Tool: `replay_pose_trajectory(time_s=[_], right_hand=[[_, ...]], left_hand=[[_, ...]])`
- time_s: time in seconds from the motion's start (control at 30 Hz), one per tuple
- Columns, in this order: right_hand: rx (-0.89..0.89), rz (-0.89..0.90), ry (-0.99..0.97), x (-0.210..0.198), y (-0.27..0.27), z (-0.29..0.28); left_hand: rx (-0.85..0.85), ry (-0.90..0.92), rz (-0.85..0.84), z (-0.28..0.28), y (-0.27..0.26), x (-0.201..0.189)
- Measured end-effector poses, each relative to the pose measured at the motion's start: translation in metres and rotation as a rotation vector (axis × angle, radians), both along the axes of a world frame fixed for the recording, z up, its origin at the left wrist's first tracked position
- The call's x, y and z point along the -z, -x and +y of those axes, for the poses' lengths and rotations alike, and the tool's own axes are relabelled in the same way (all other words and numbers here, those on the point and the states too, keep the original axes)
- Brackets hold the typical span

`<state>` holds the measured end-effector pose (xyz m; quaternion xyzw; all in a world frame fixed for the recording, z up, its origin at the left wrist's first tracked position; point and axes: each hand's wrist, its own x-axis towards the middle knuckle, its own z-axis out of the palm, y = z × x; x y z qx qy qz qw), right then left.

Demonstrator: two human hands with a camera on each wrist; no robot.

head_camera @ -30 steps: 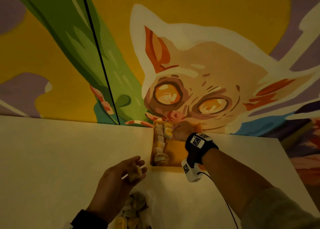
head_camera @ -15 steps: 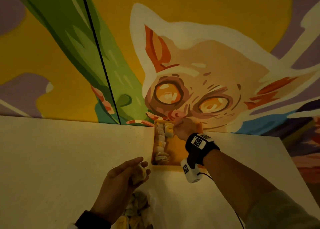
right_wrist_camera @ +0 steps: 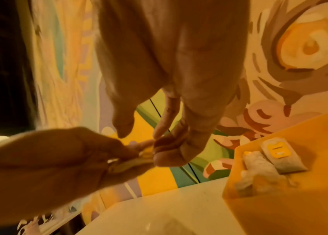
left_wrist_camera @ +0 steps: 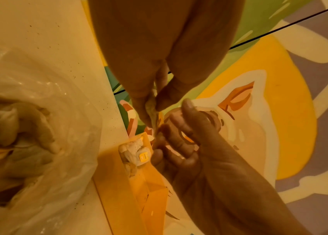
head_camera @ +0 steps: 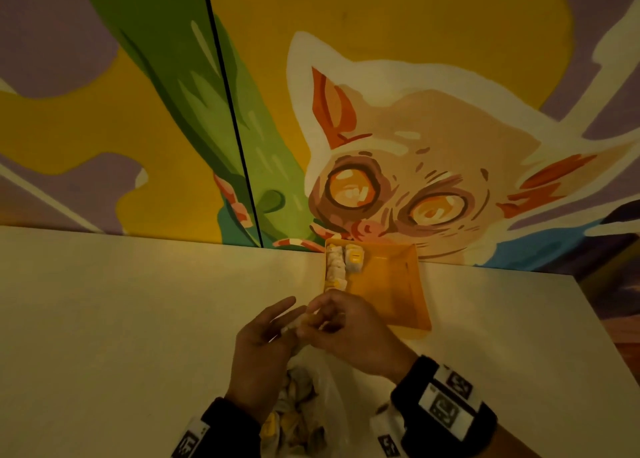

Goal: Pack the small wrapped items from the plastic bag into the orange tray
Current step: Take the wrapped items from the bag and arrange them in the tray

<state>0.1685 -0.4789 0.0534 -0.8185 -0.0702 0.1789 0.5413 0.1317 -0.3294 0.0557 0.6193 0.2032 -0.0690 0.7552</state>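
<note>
My left hand (head_camera: 292,324) pinches a small wrapped item (left_wrist_camera: 151,106) between thumb and finger, just above the plastic bag (head_camera: 311,388). My right hand (head_camera: 323,319) meets it from the right. Its bent fingertips (right_wrist_camera: 167,151) touch the item's (right_wrist_camera: 133,162) end, and its thumb stands apart from it. The orange tray (head_camera: 391,301) lies beyond the hands against the wall. Along its left side lies a row of wrapped items (head_camera: 335,270), with one more item (head_camera: 355,260) beside the row at the far end. More wrapped items (left_wrist_camera: 18,127) fill the bag.
The pale table (head_camera: 138,319) ends at its right edge (head_camera: 606,336). A painted wall (head_camera: 415,128) rises directly behind the tray. The tray's right part (head_camera: 398,277) holds nothing.
My right hand has drawn back from the tray's far end to meet my left hand over the bag. My left hand still holds its wrapped item.
</note>
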Motion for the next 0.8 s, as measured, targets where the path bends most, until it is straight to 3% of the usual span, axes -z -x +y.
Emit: replay_pose_trajectory(time_s=[0.23, 0.37, 0.6, 0.8], right_hand=[[0.261, 0.147, -0.129, 0.005, 0.026, 0.010], [0.248, 0.193, -0.279, -0.005, 0.034, 0.010], [0.240, 0.051, -0.159, -0.010, 0.030, -0.001], [0.207, 0.053, -0.243, -0.015, 0.033, -0.003]], left_hand=[[-0.037, 0.060, -0.059, 0.003, 0.012, -0.005], [-0.048, 0.066, -0.082, 0.005, 0.017, -0.006], [0.131, -0.066, -0.146, 0.010, 0.021, -0.005], [0.193, -0.228, -0.266, 0.007, 0.020, -0.007]])
